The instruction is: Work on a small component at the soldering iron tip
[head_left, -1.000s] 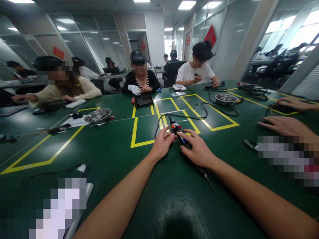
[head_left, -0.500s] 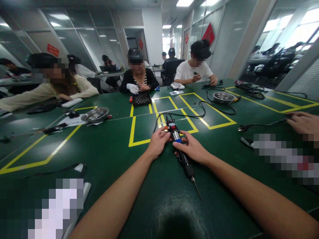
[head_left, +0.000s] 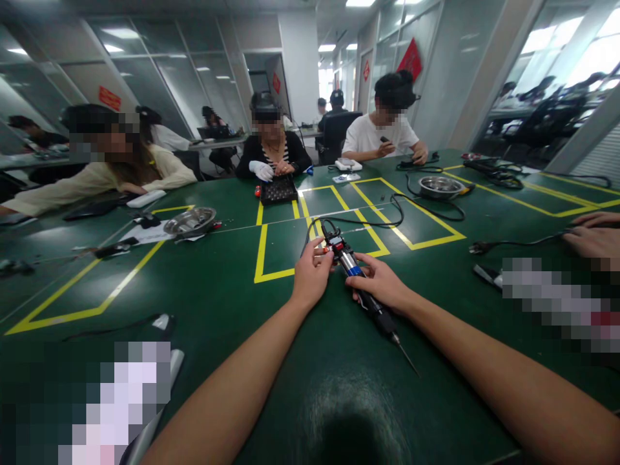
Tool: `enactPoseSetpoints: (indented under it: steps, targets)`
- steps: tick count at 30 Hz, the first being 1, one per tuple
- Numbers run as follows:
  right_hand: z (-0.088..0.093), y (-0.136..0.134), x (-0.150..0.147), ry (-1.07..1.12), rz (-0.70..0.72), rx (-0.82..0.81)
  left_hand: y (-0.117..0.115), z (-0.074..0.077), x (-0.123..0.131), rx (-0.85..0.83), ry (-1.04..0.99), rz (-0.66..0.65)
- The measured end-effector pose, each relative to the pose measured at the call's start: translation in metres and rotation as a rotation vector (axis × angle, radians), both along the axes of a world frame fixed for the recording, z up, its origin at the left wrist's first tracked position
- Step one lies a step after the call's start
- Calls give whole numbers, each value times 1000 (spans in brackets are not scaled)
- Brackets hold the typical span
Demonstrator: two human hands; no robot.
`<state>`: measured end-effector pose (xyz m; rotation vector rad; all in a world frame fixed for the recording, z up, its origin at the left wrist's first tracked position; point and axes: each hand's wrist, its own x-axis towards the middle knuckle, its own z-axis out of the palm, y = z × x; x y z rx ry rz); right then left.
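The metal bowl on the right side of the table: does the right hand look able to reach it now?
Probably not as things stand: the right hand is holding the long-tipped tool, and the bowl stands farther across the table.

Partly out of sight
The right hand [head_left: 380, 284] masks part of the black-silver-blue power screwdriver [head_left: 378, 315]; I can't identify the left round steel bowl [head_left: 174, 228]'s contents; a co-worker's bare hand [head_left: 598, 243] runs off right.
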<state>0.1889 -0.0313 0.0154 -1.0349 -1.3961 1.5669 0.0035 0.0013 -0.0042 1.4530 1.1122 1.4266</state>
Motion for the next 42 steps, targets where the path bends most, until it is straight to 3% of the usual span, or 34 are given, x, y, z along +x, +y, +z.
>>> enactPoseSetpoints:
  steps: [4,12,26,33,35,39,42]
  targets:
    - [0,1,1,1,-13,0,-5,3,0,63,147,35]
    - [4,1,0,50,-37,-19,-1,-2,1,4,160,62]
    - [7,2,7,148,42,-54,8,-1,4,-222,-422,-173]
    - [3,5,9,36,120,-29,6,0,1,-251,-488,-317]
    - [4,5,11,-127,84,62,7,0,1,-264,-495,-307]
    - [15,-2,13,-561,-77,514,7,-1,3,-269,-509,-262]
    - [20,-10,11,-736,-32,709,7,-3,6,-255,-478,-226]
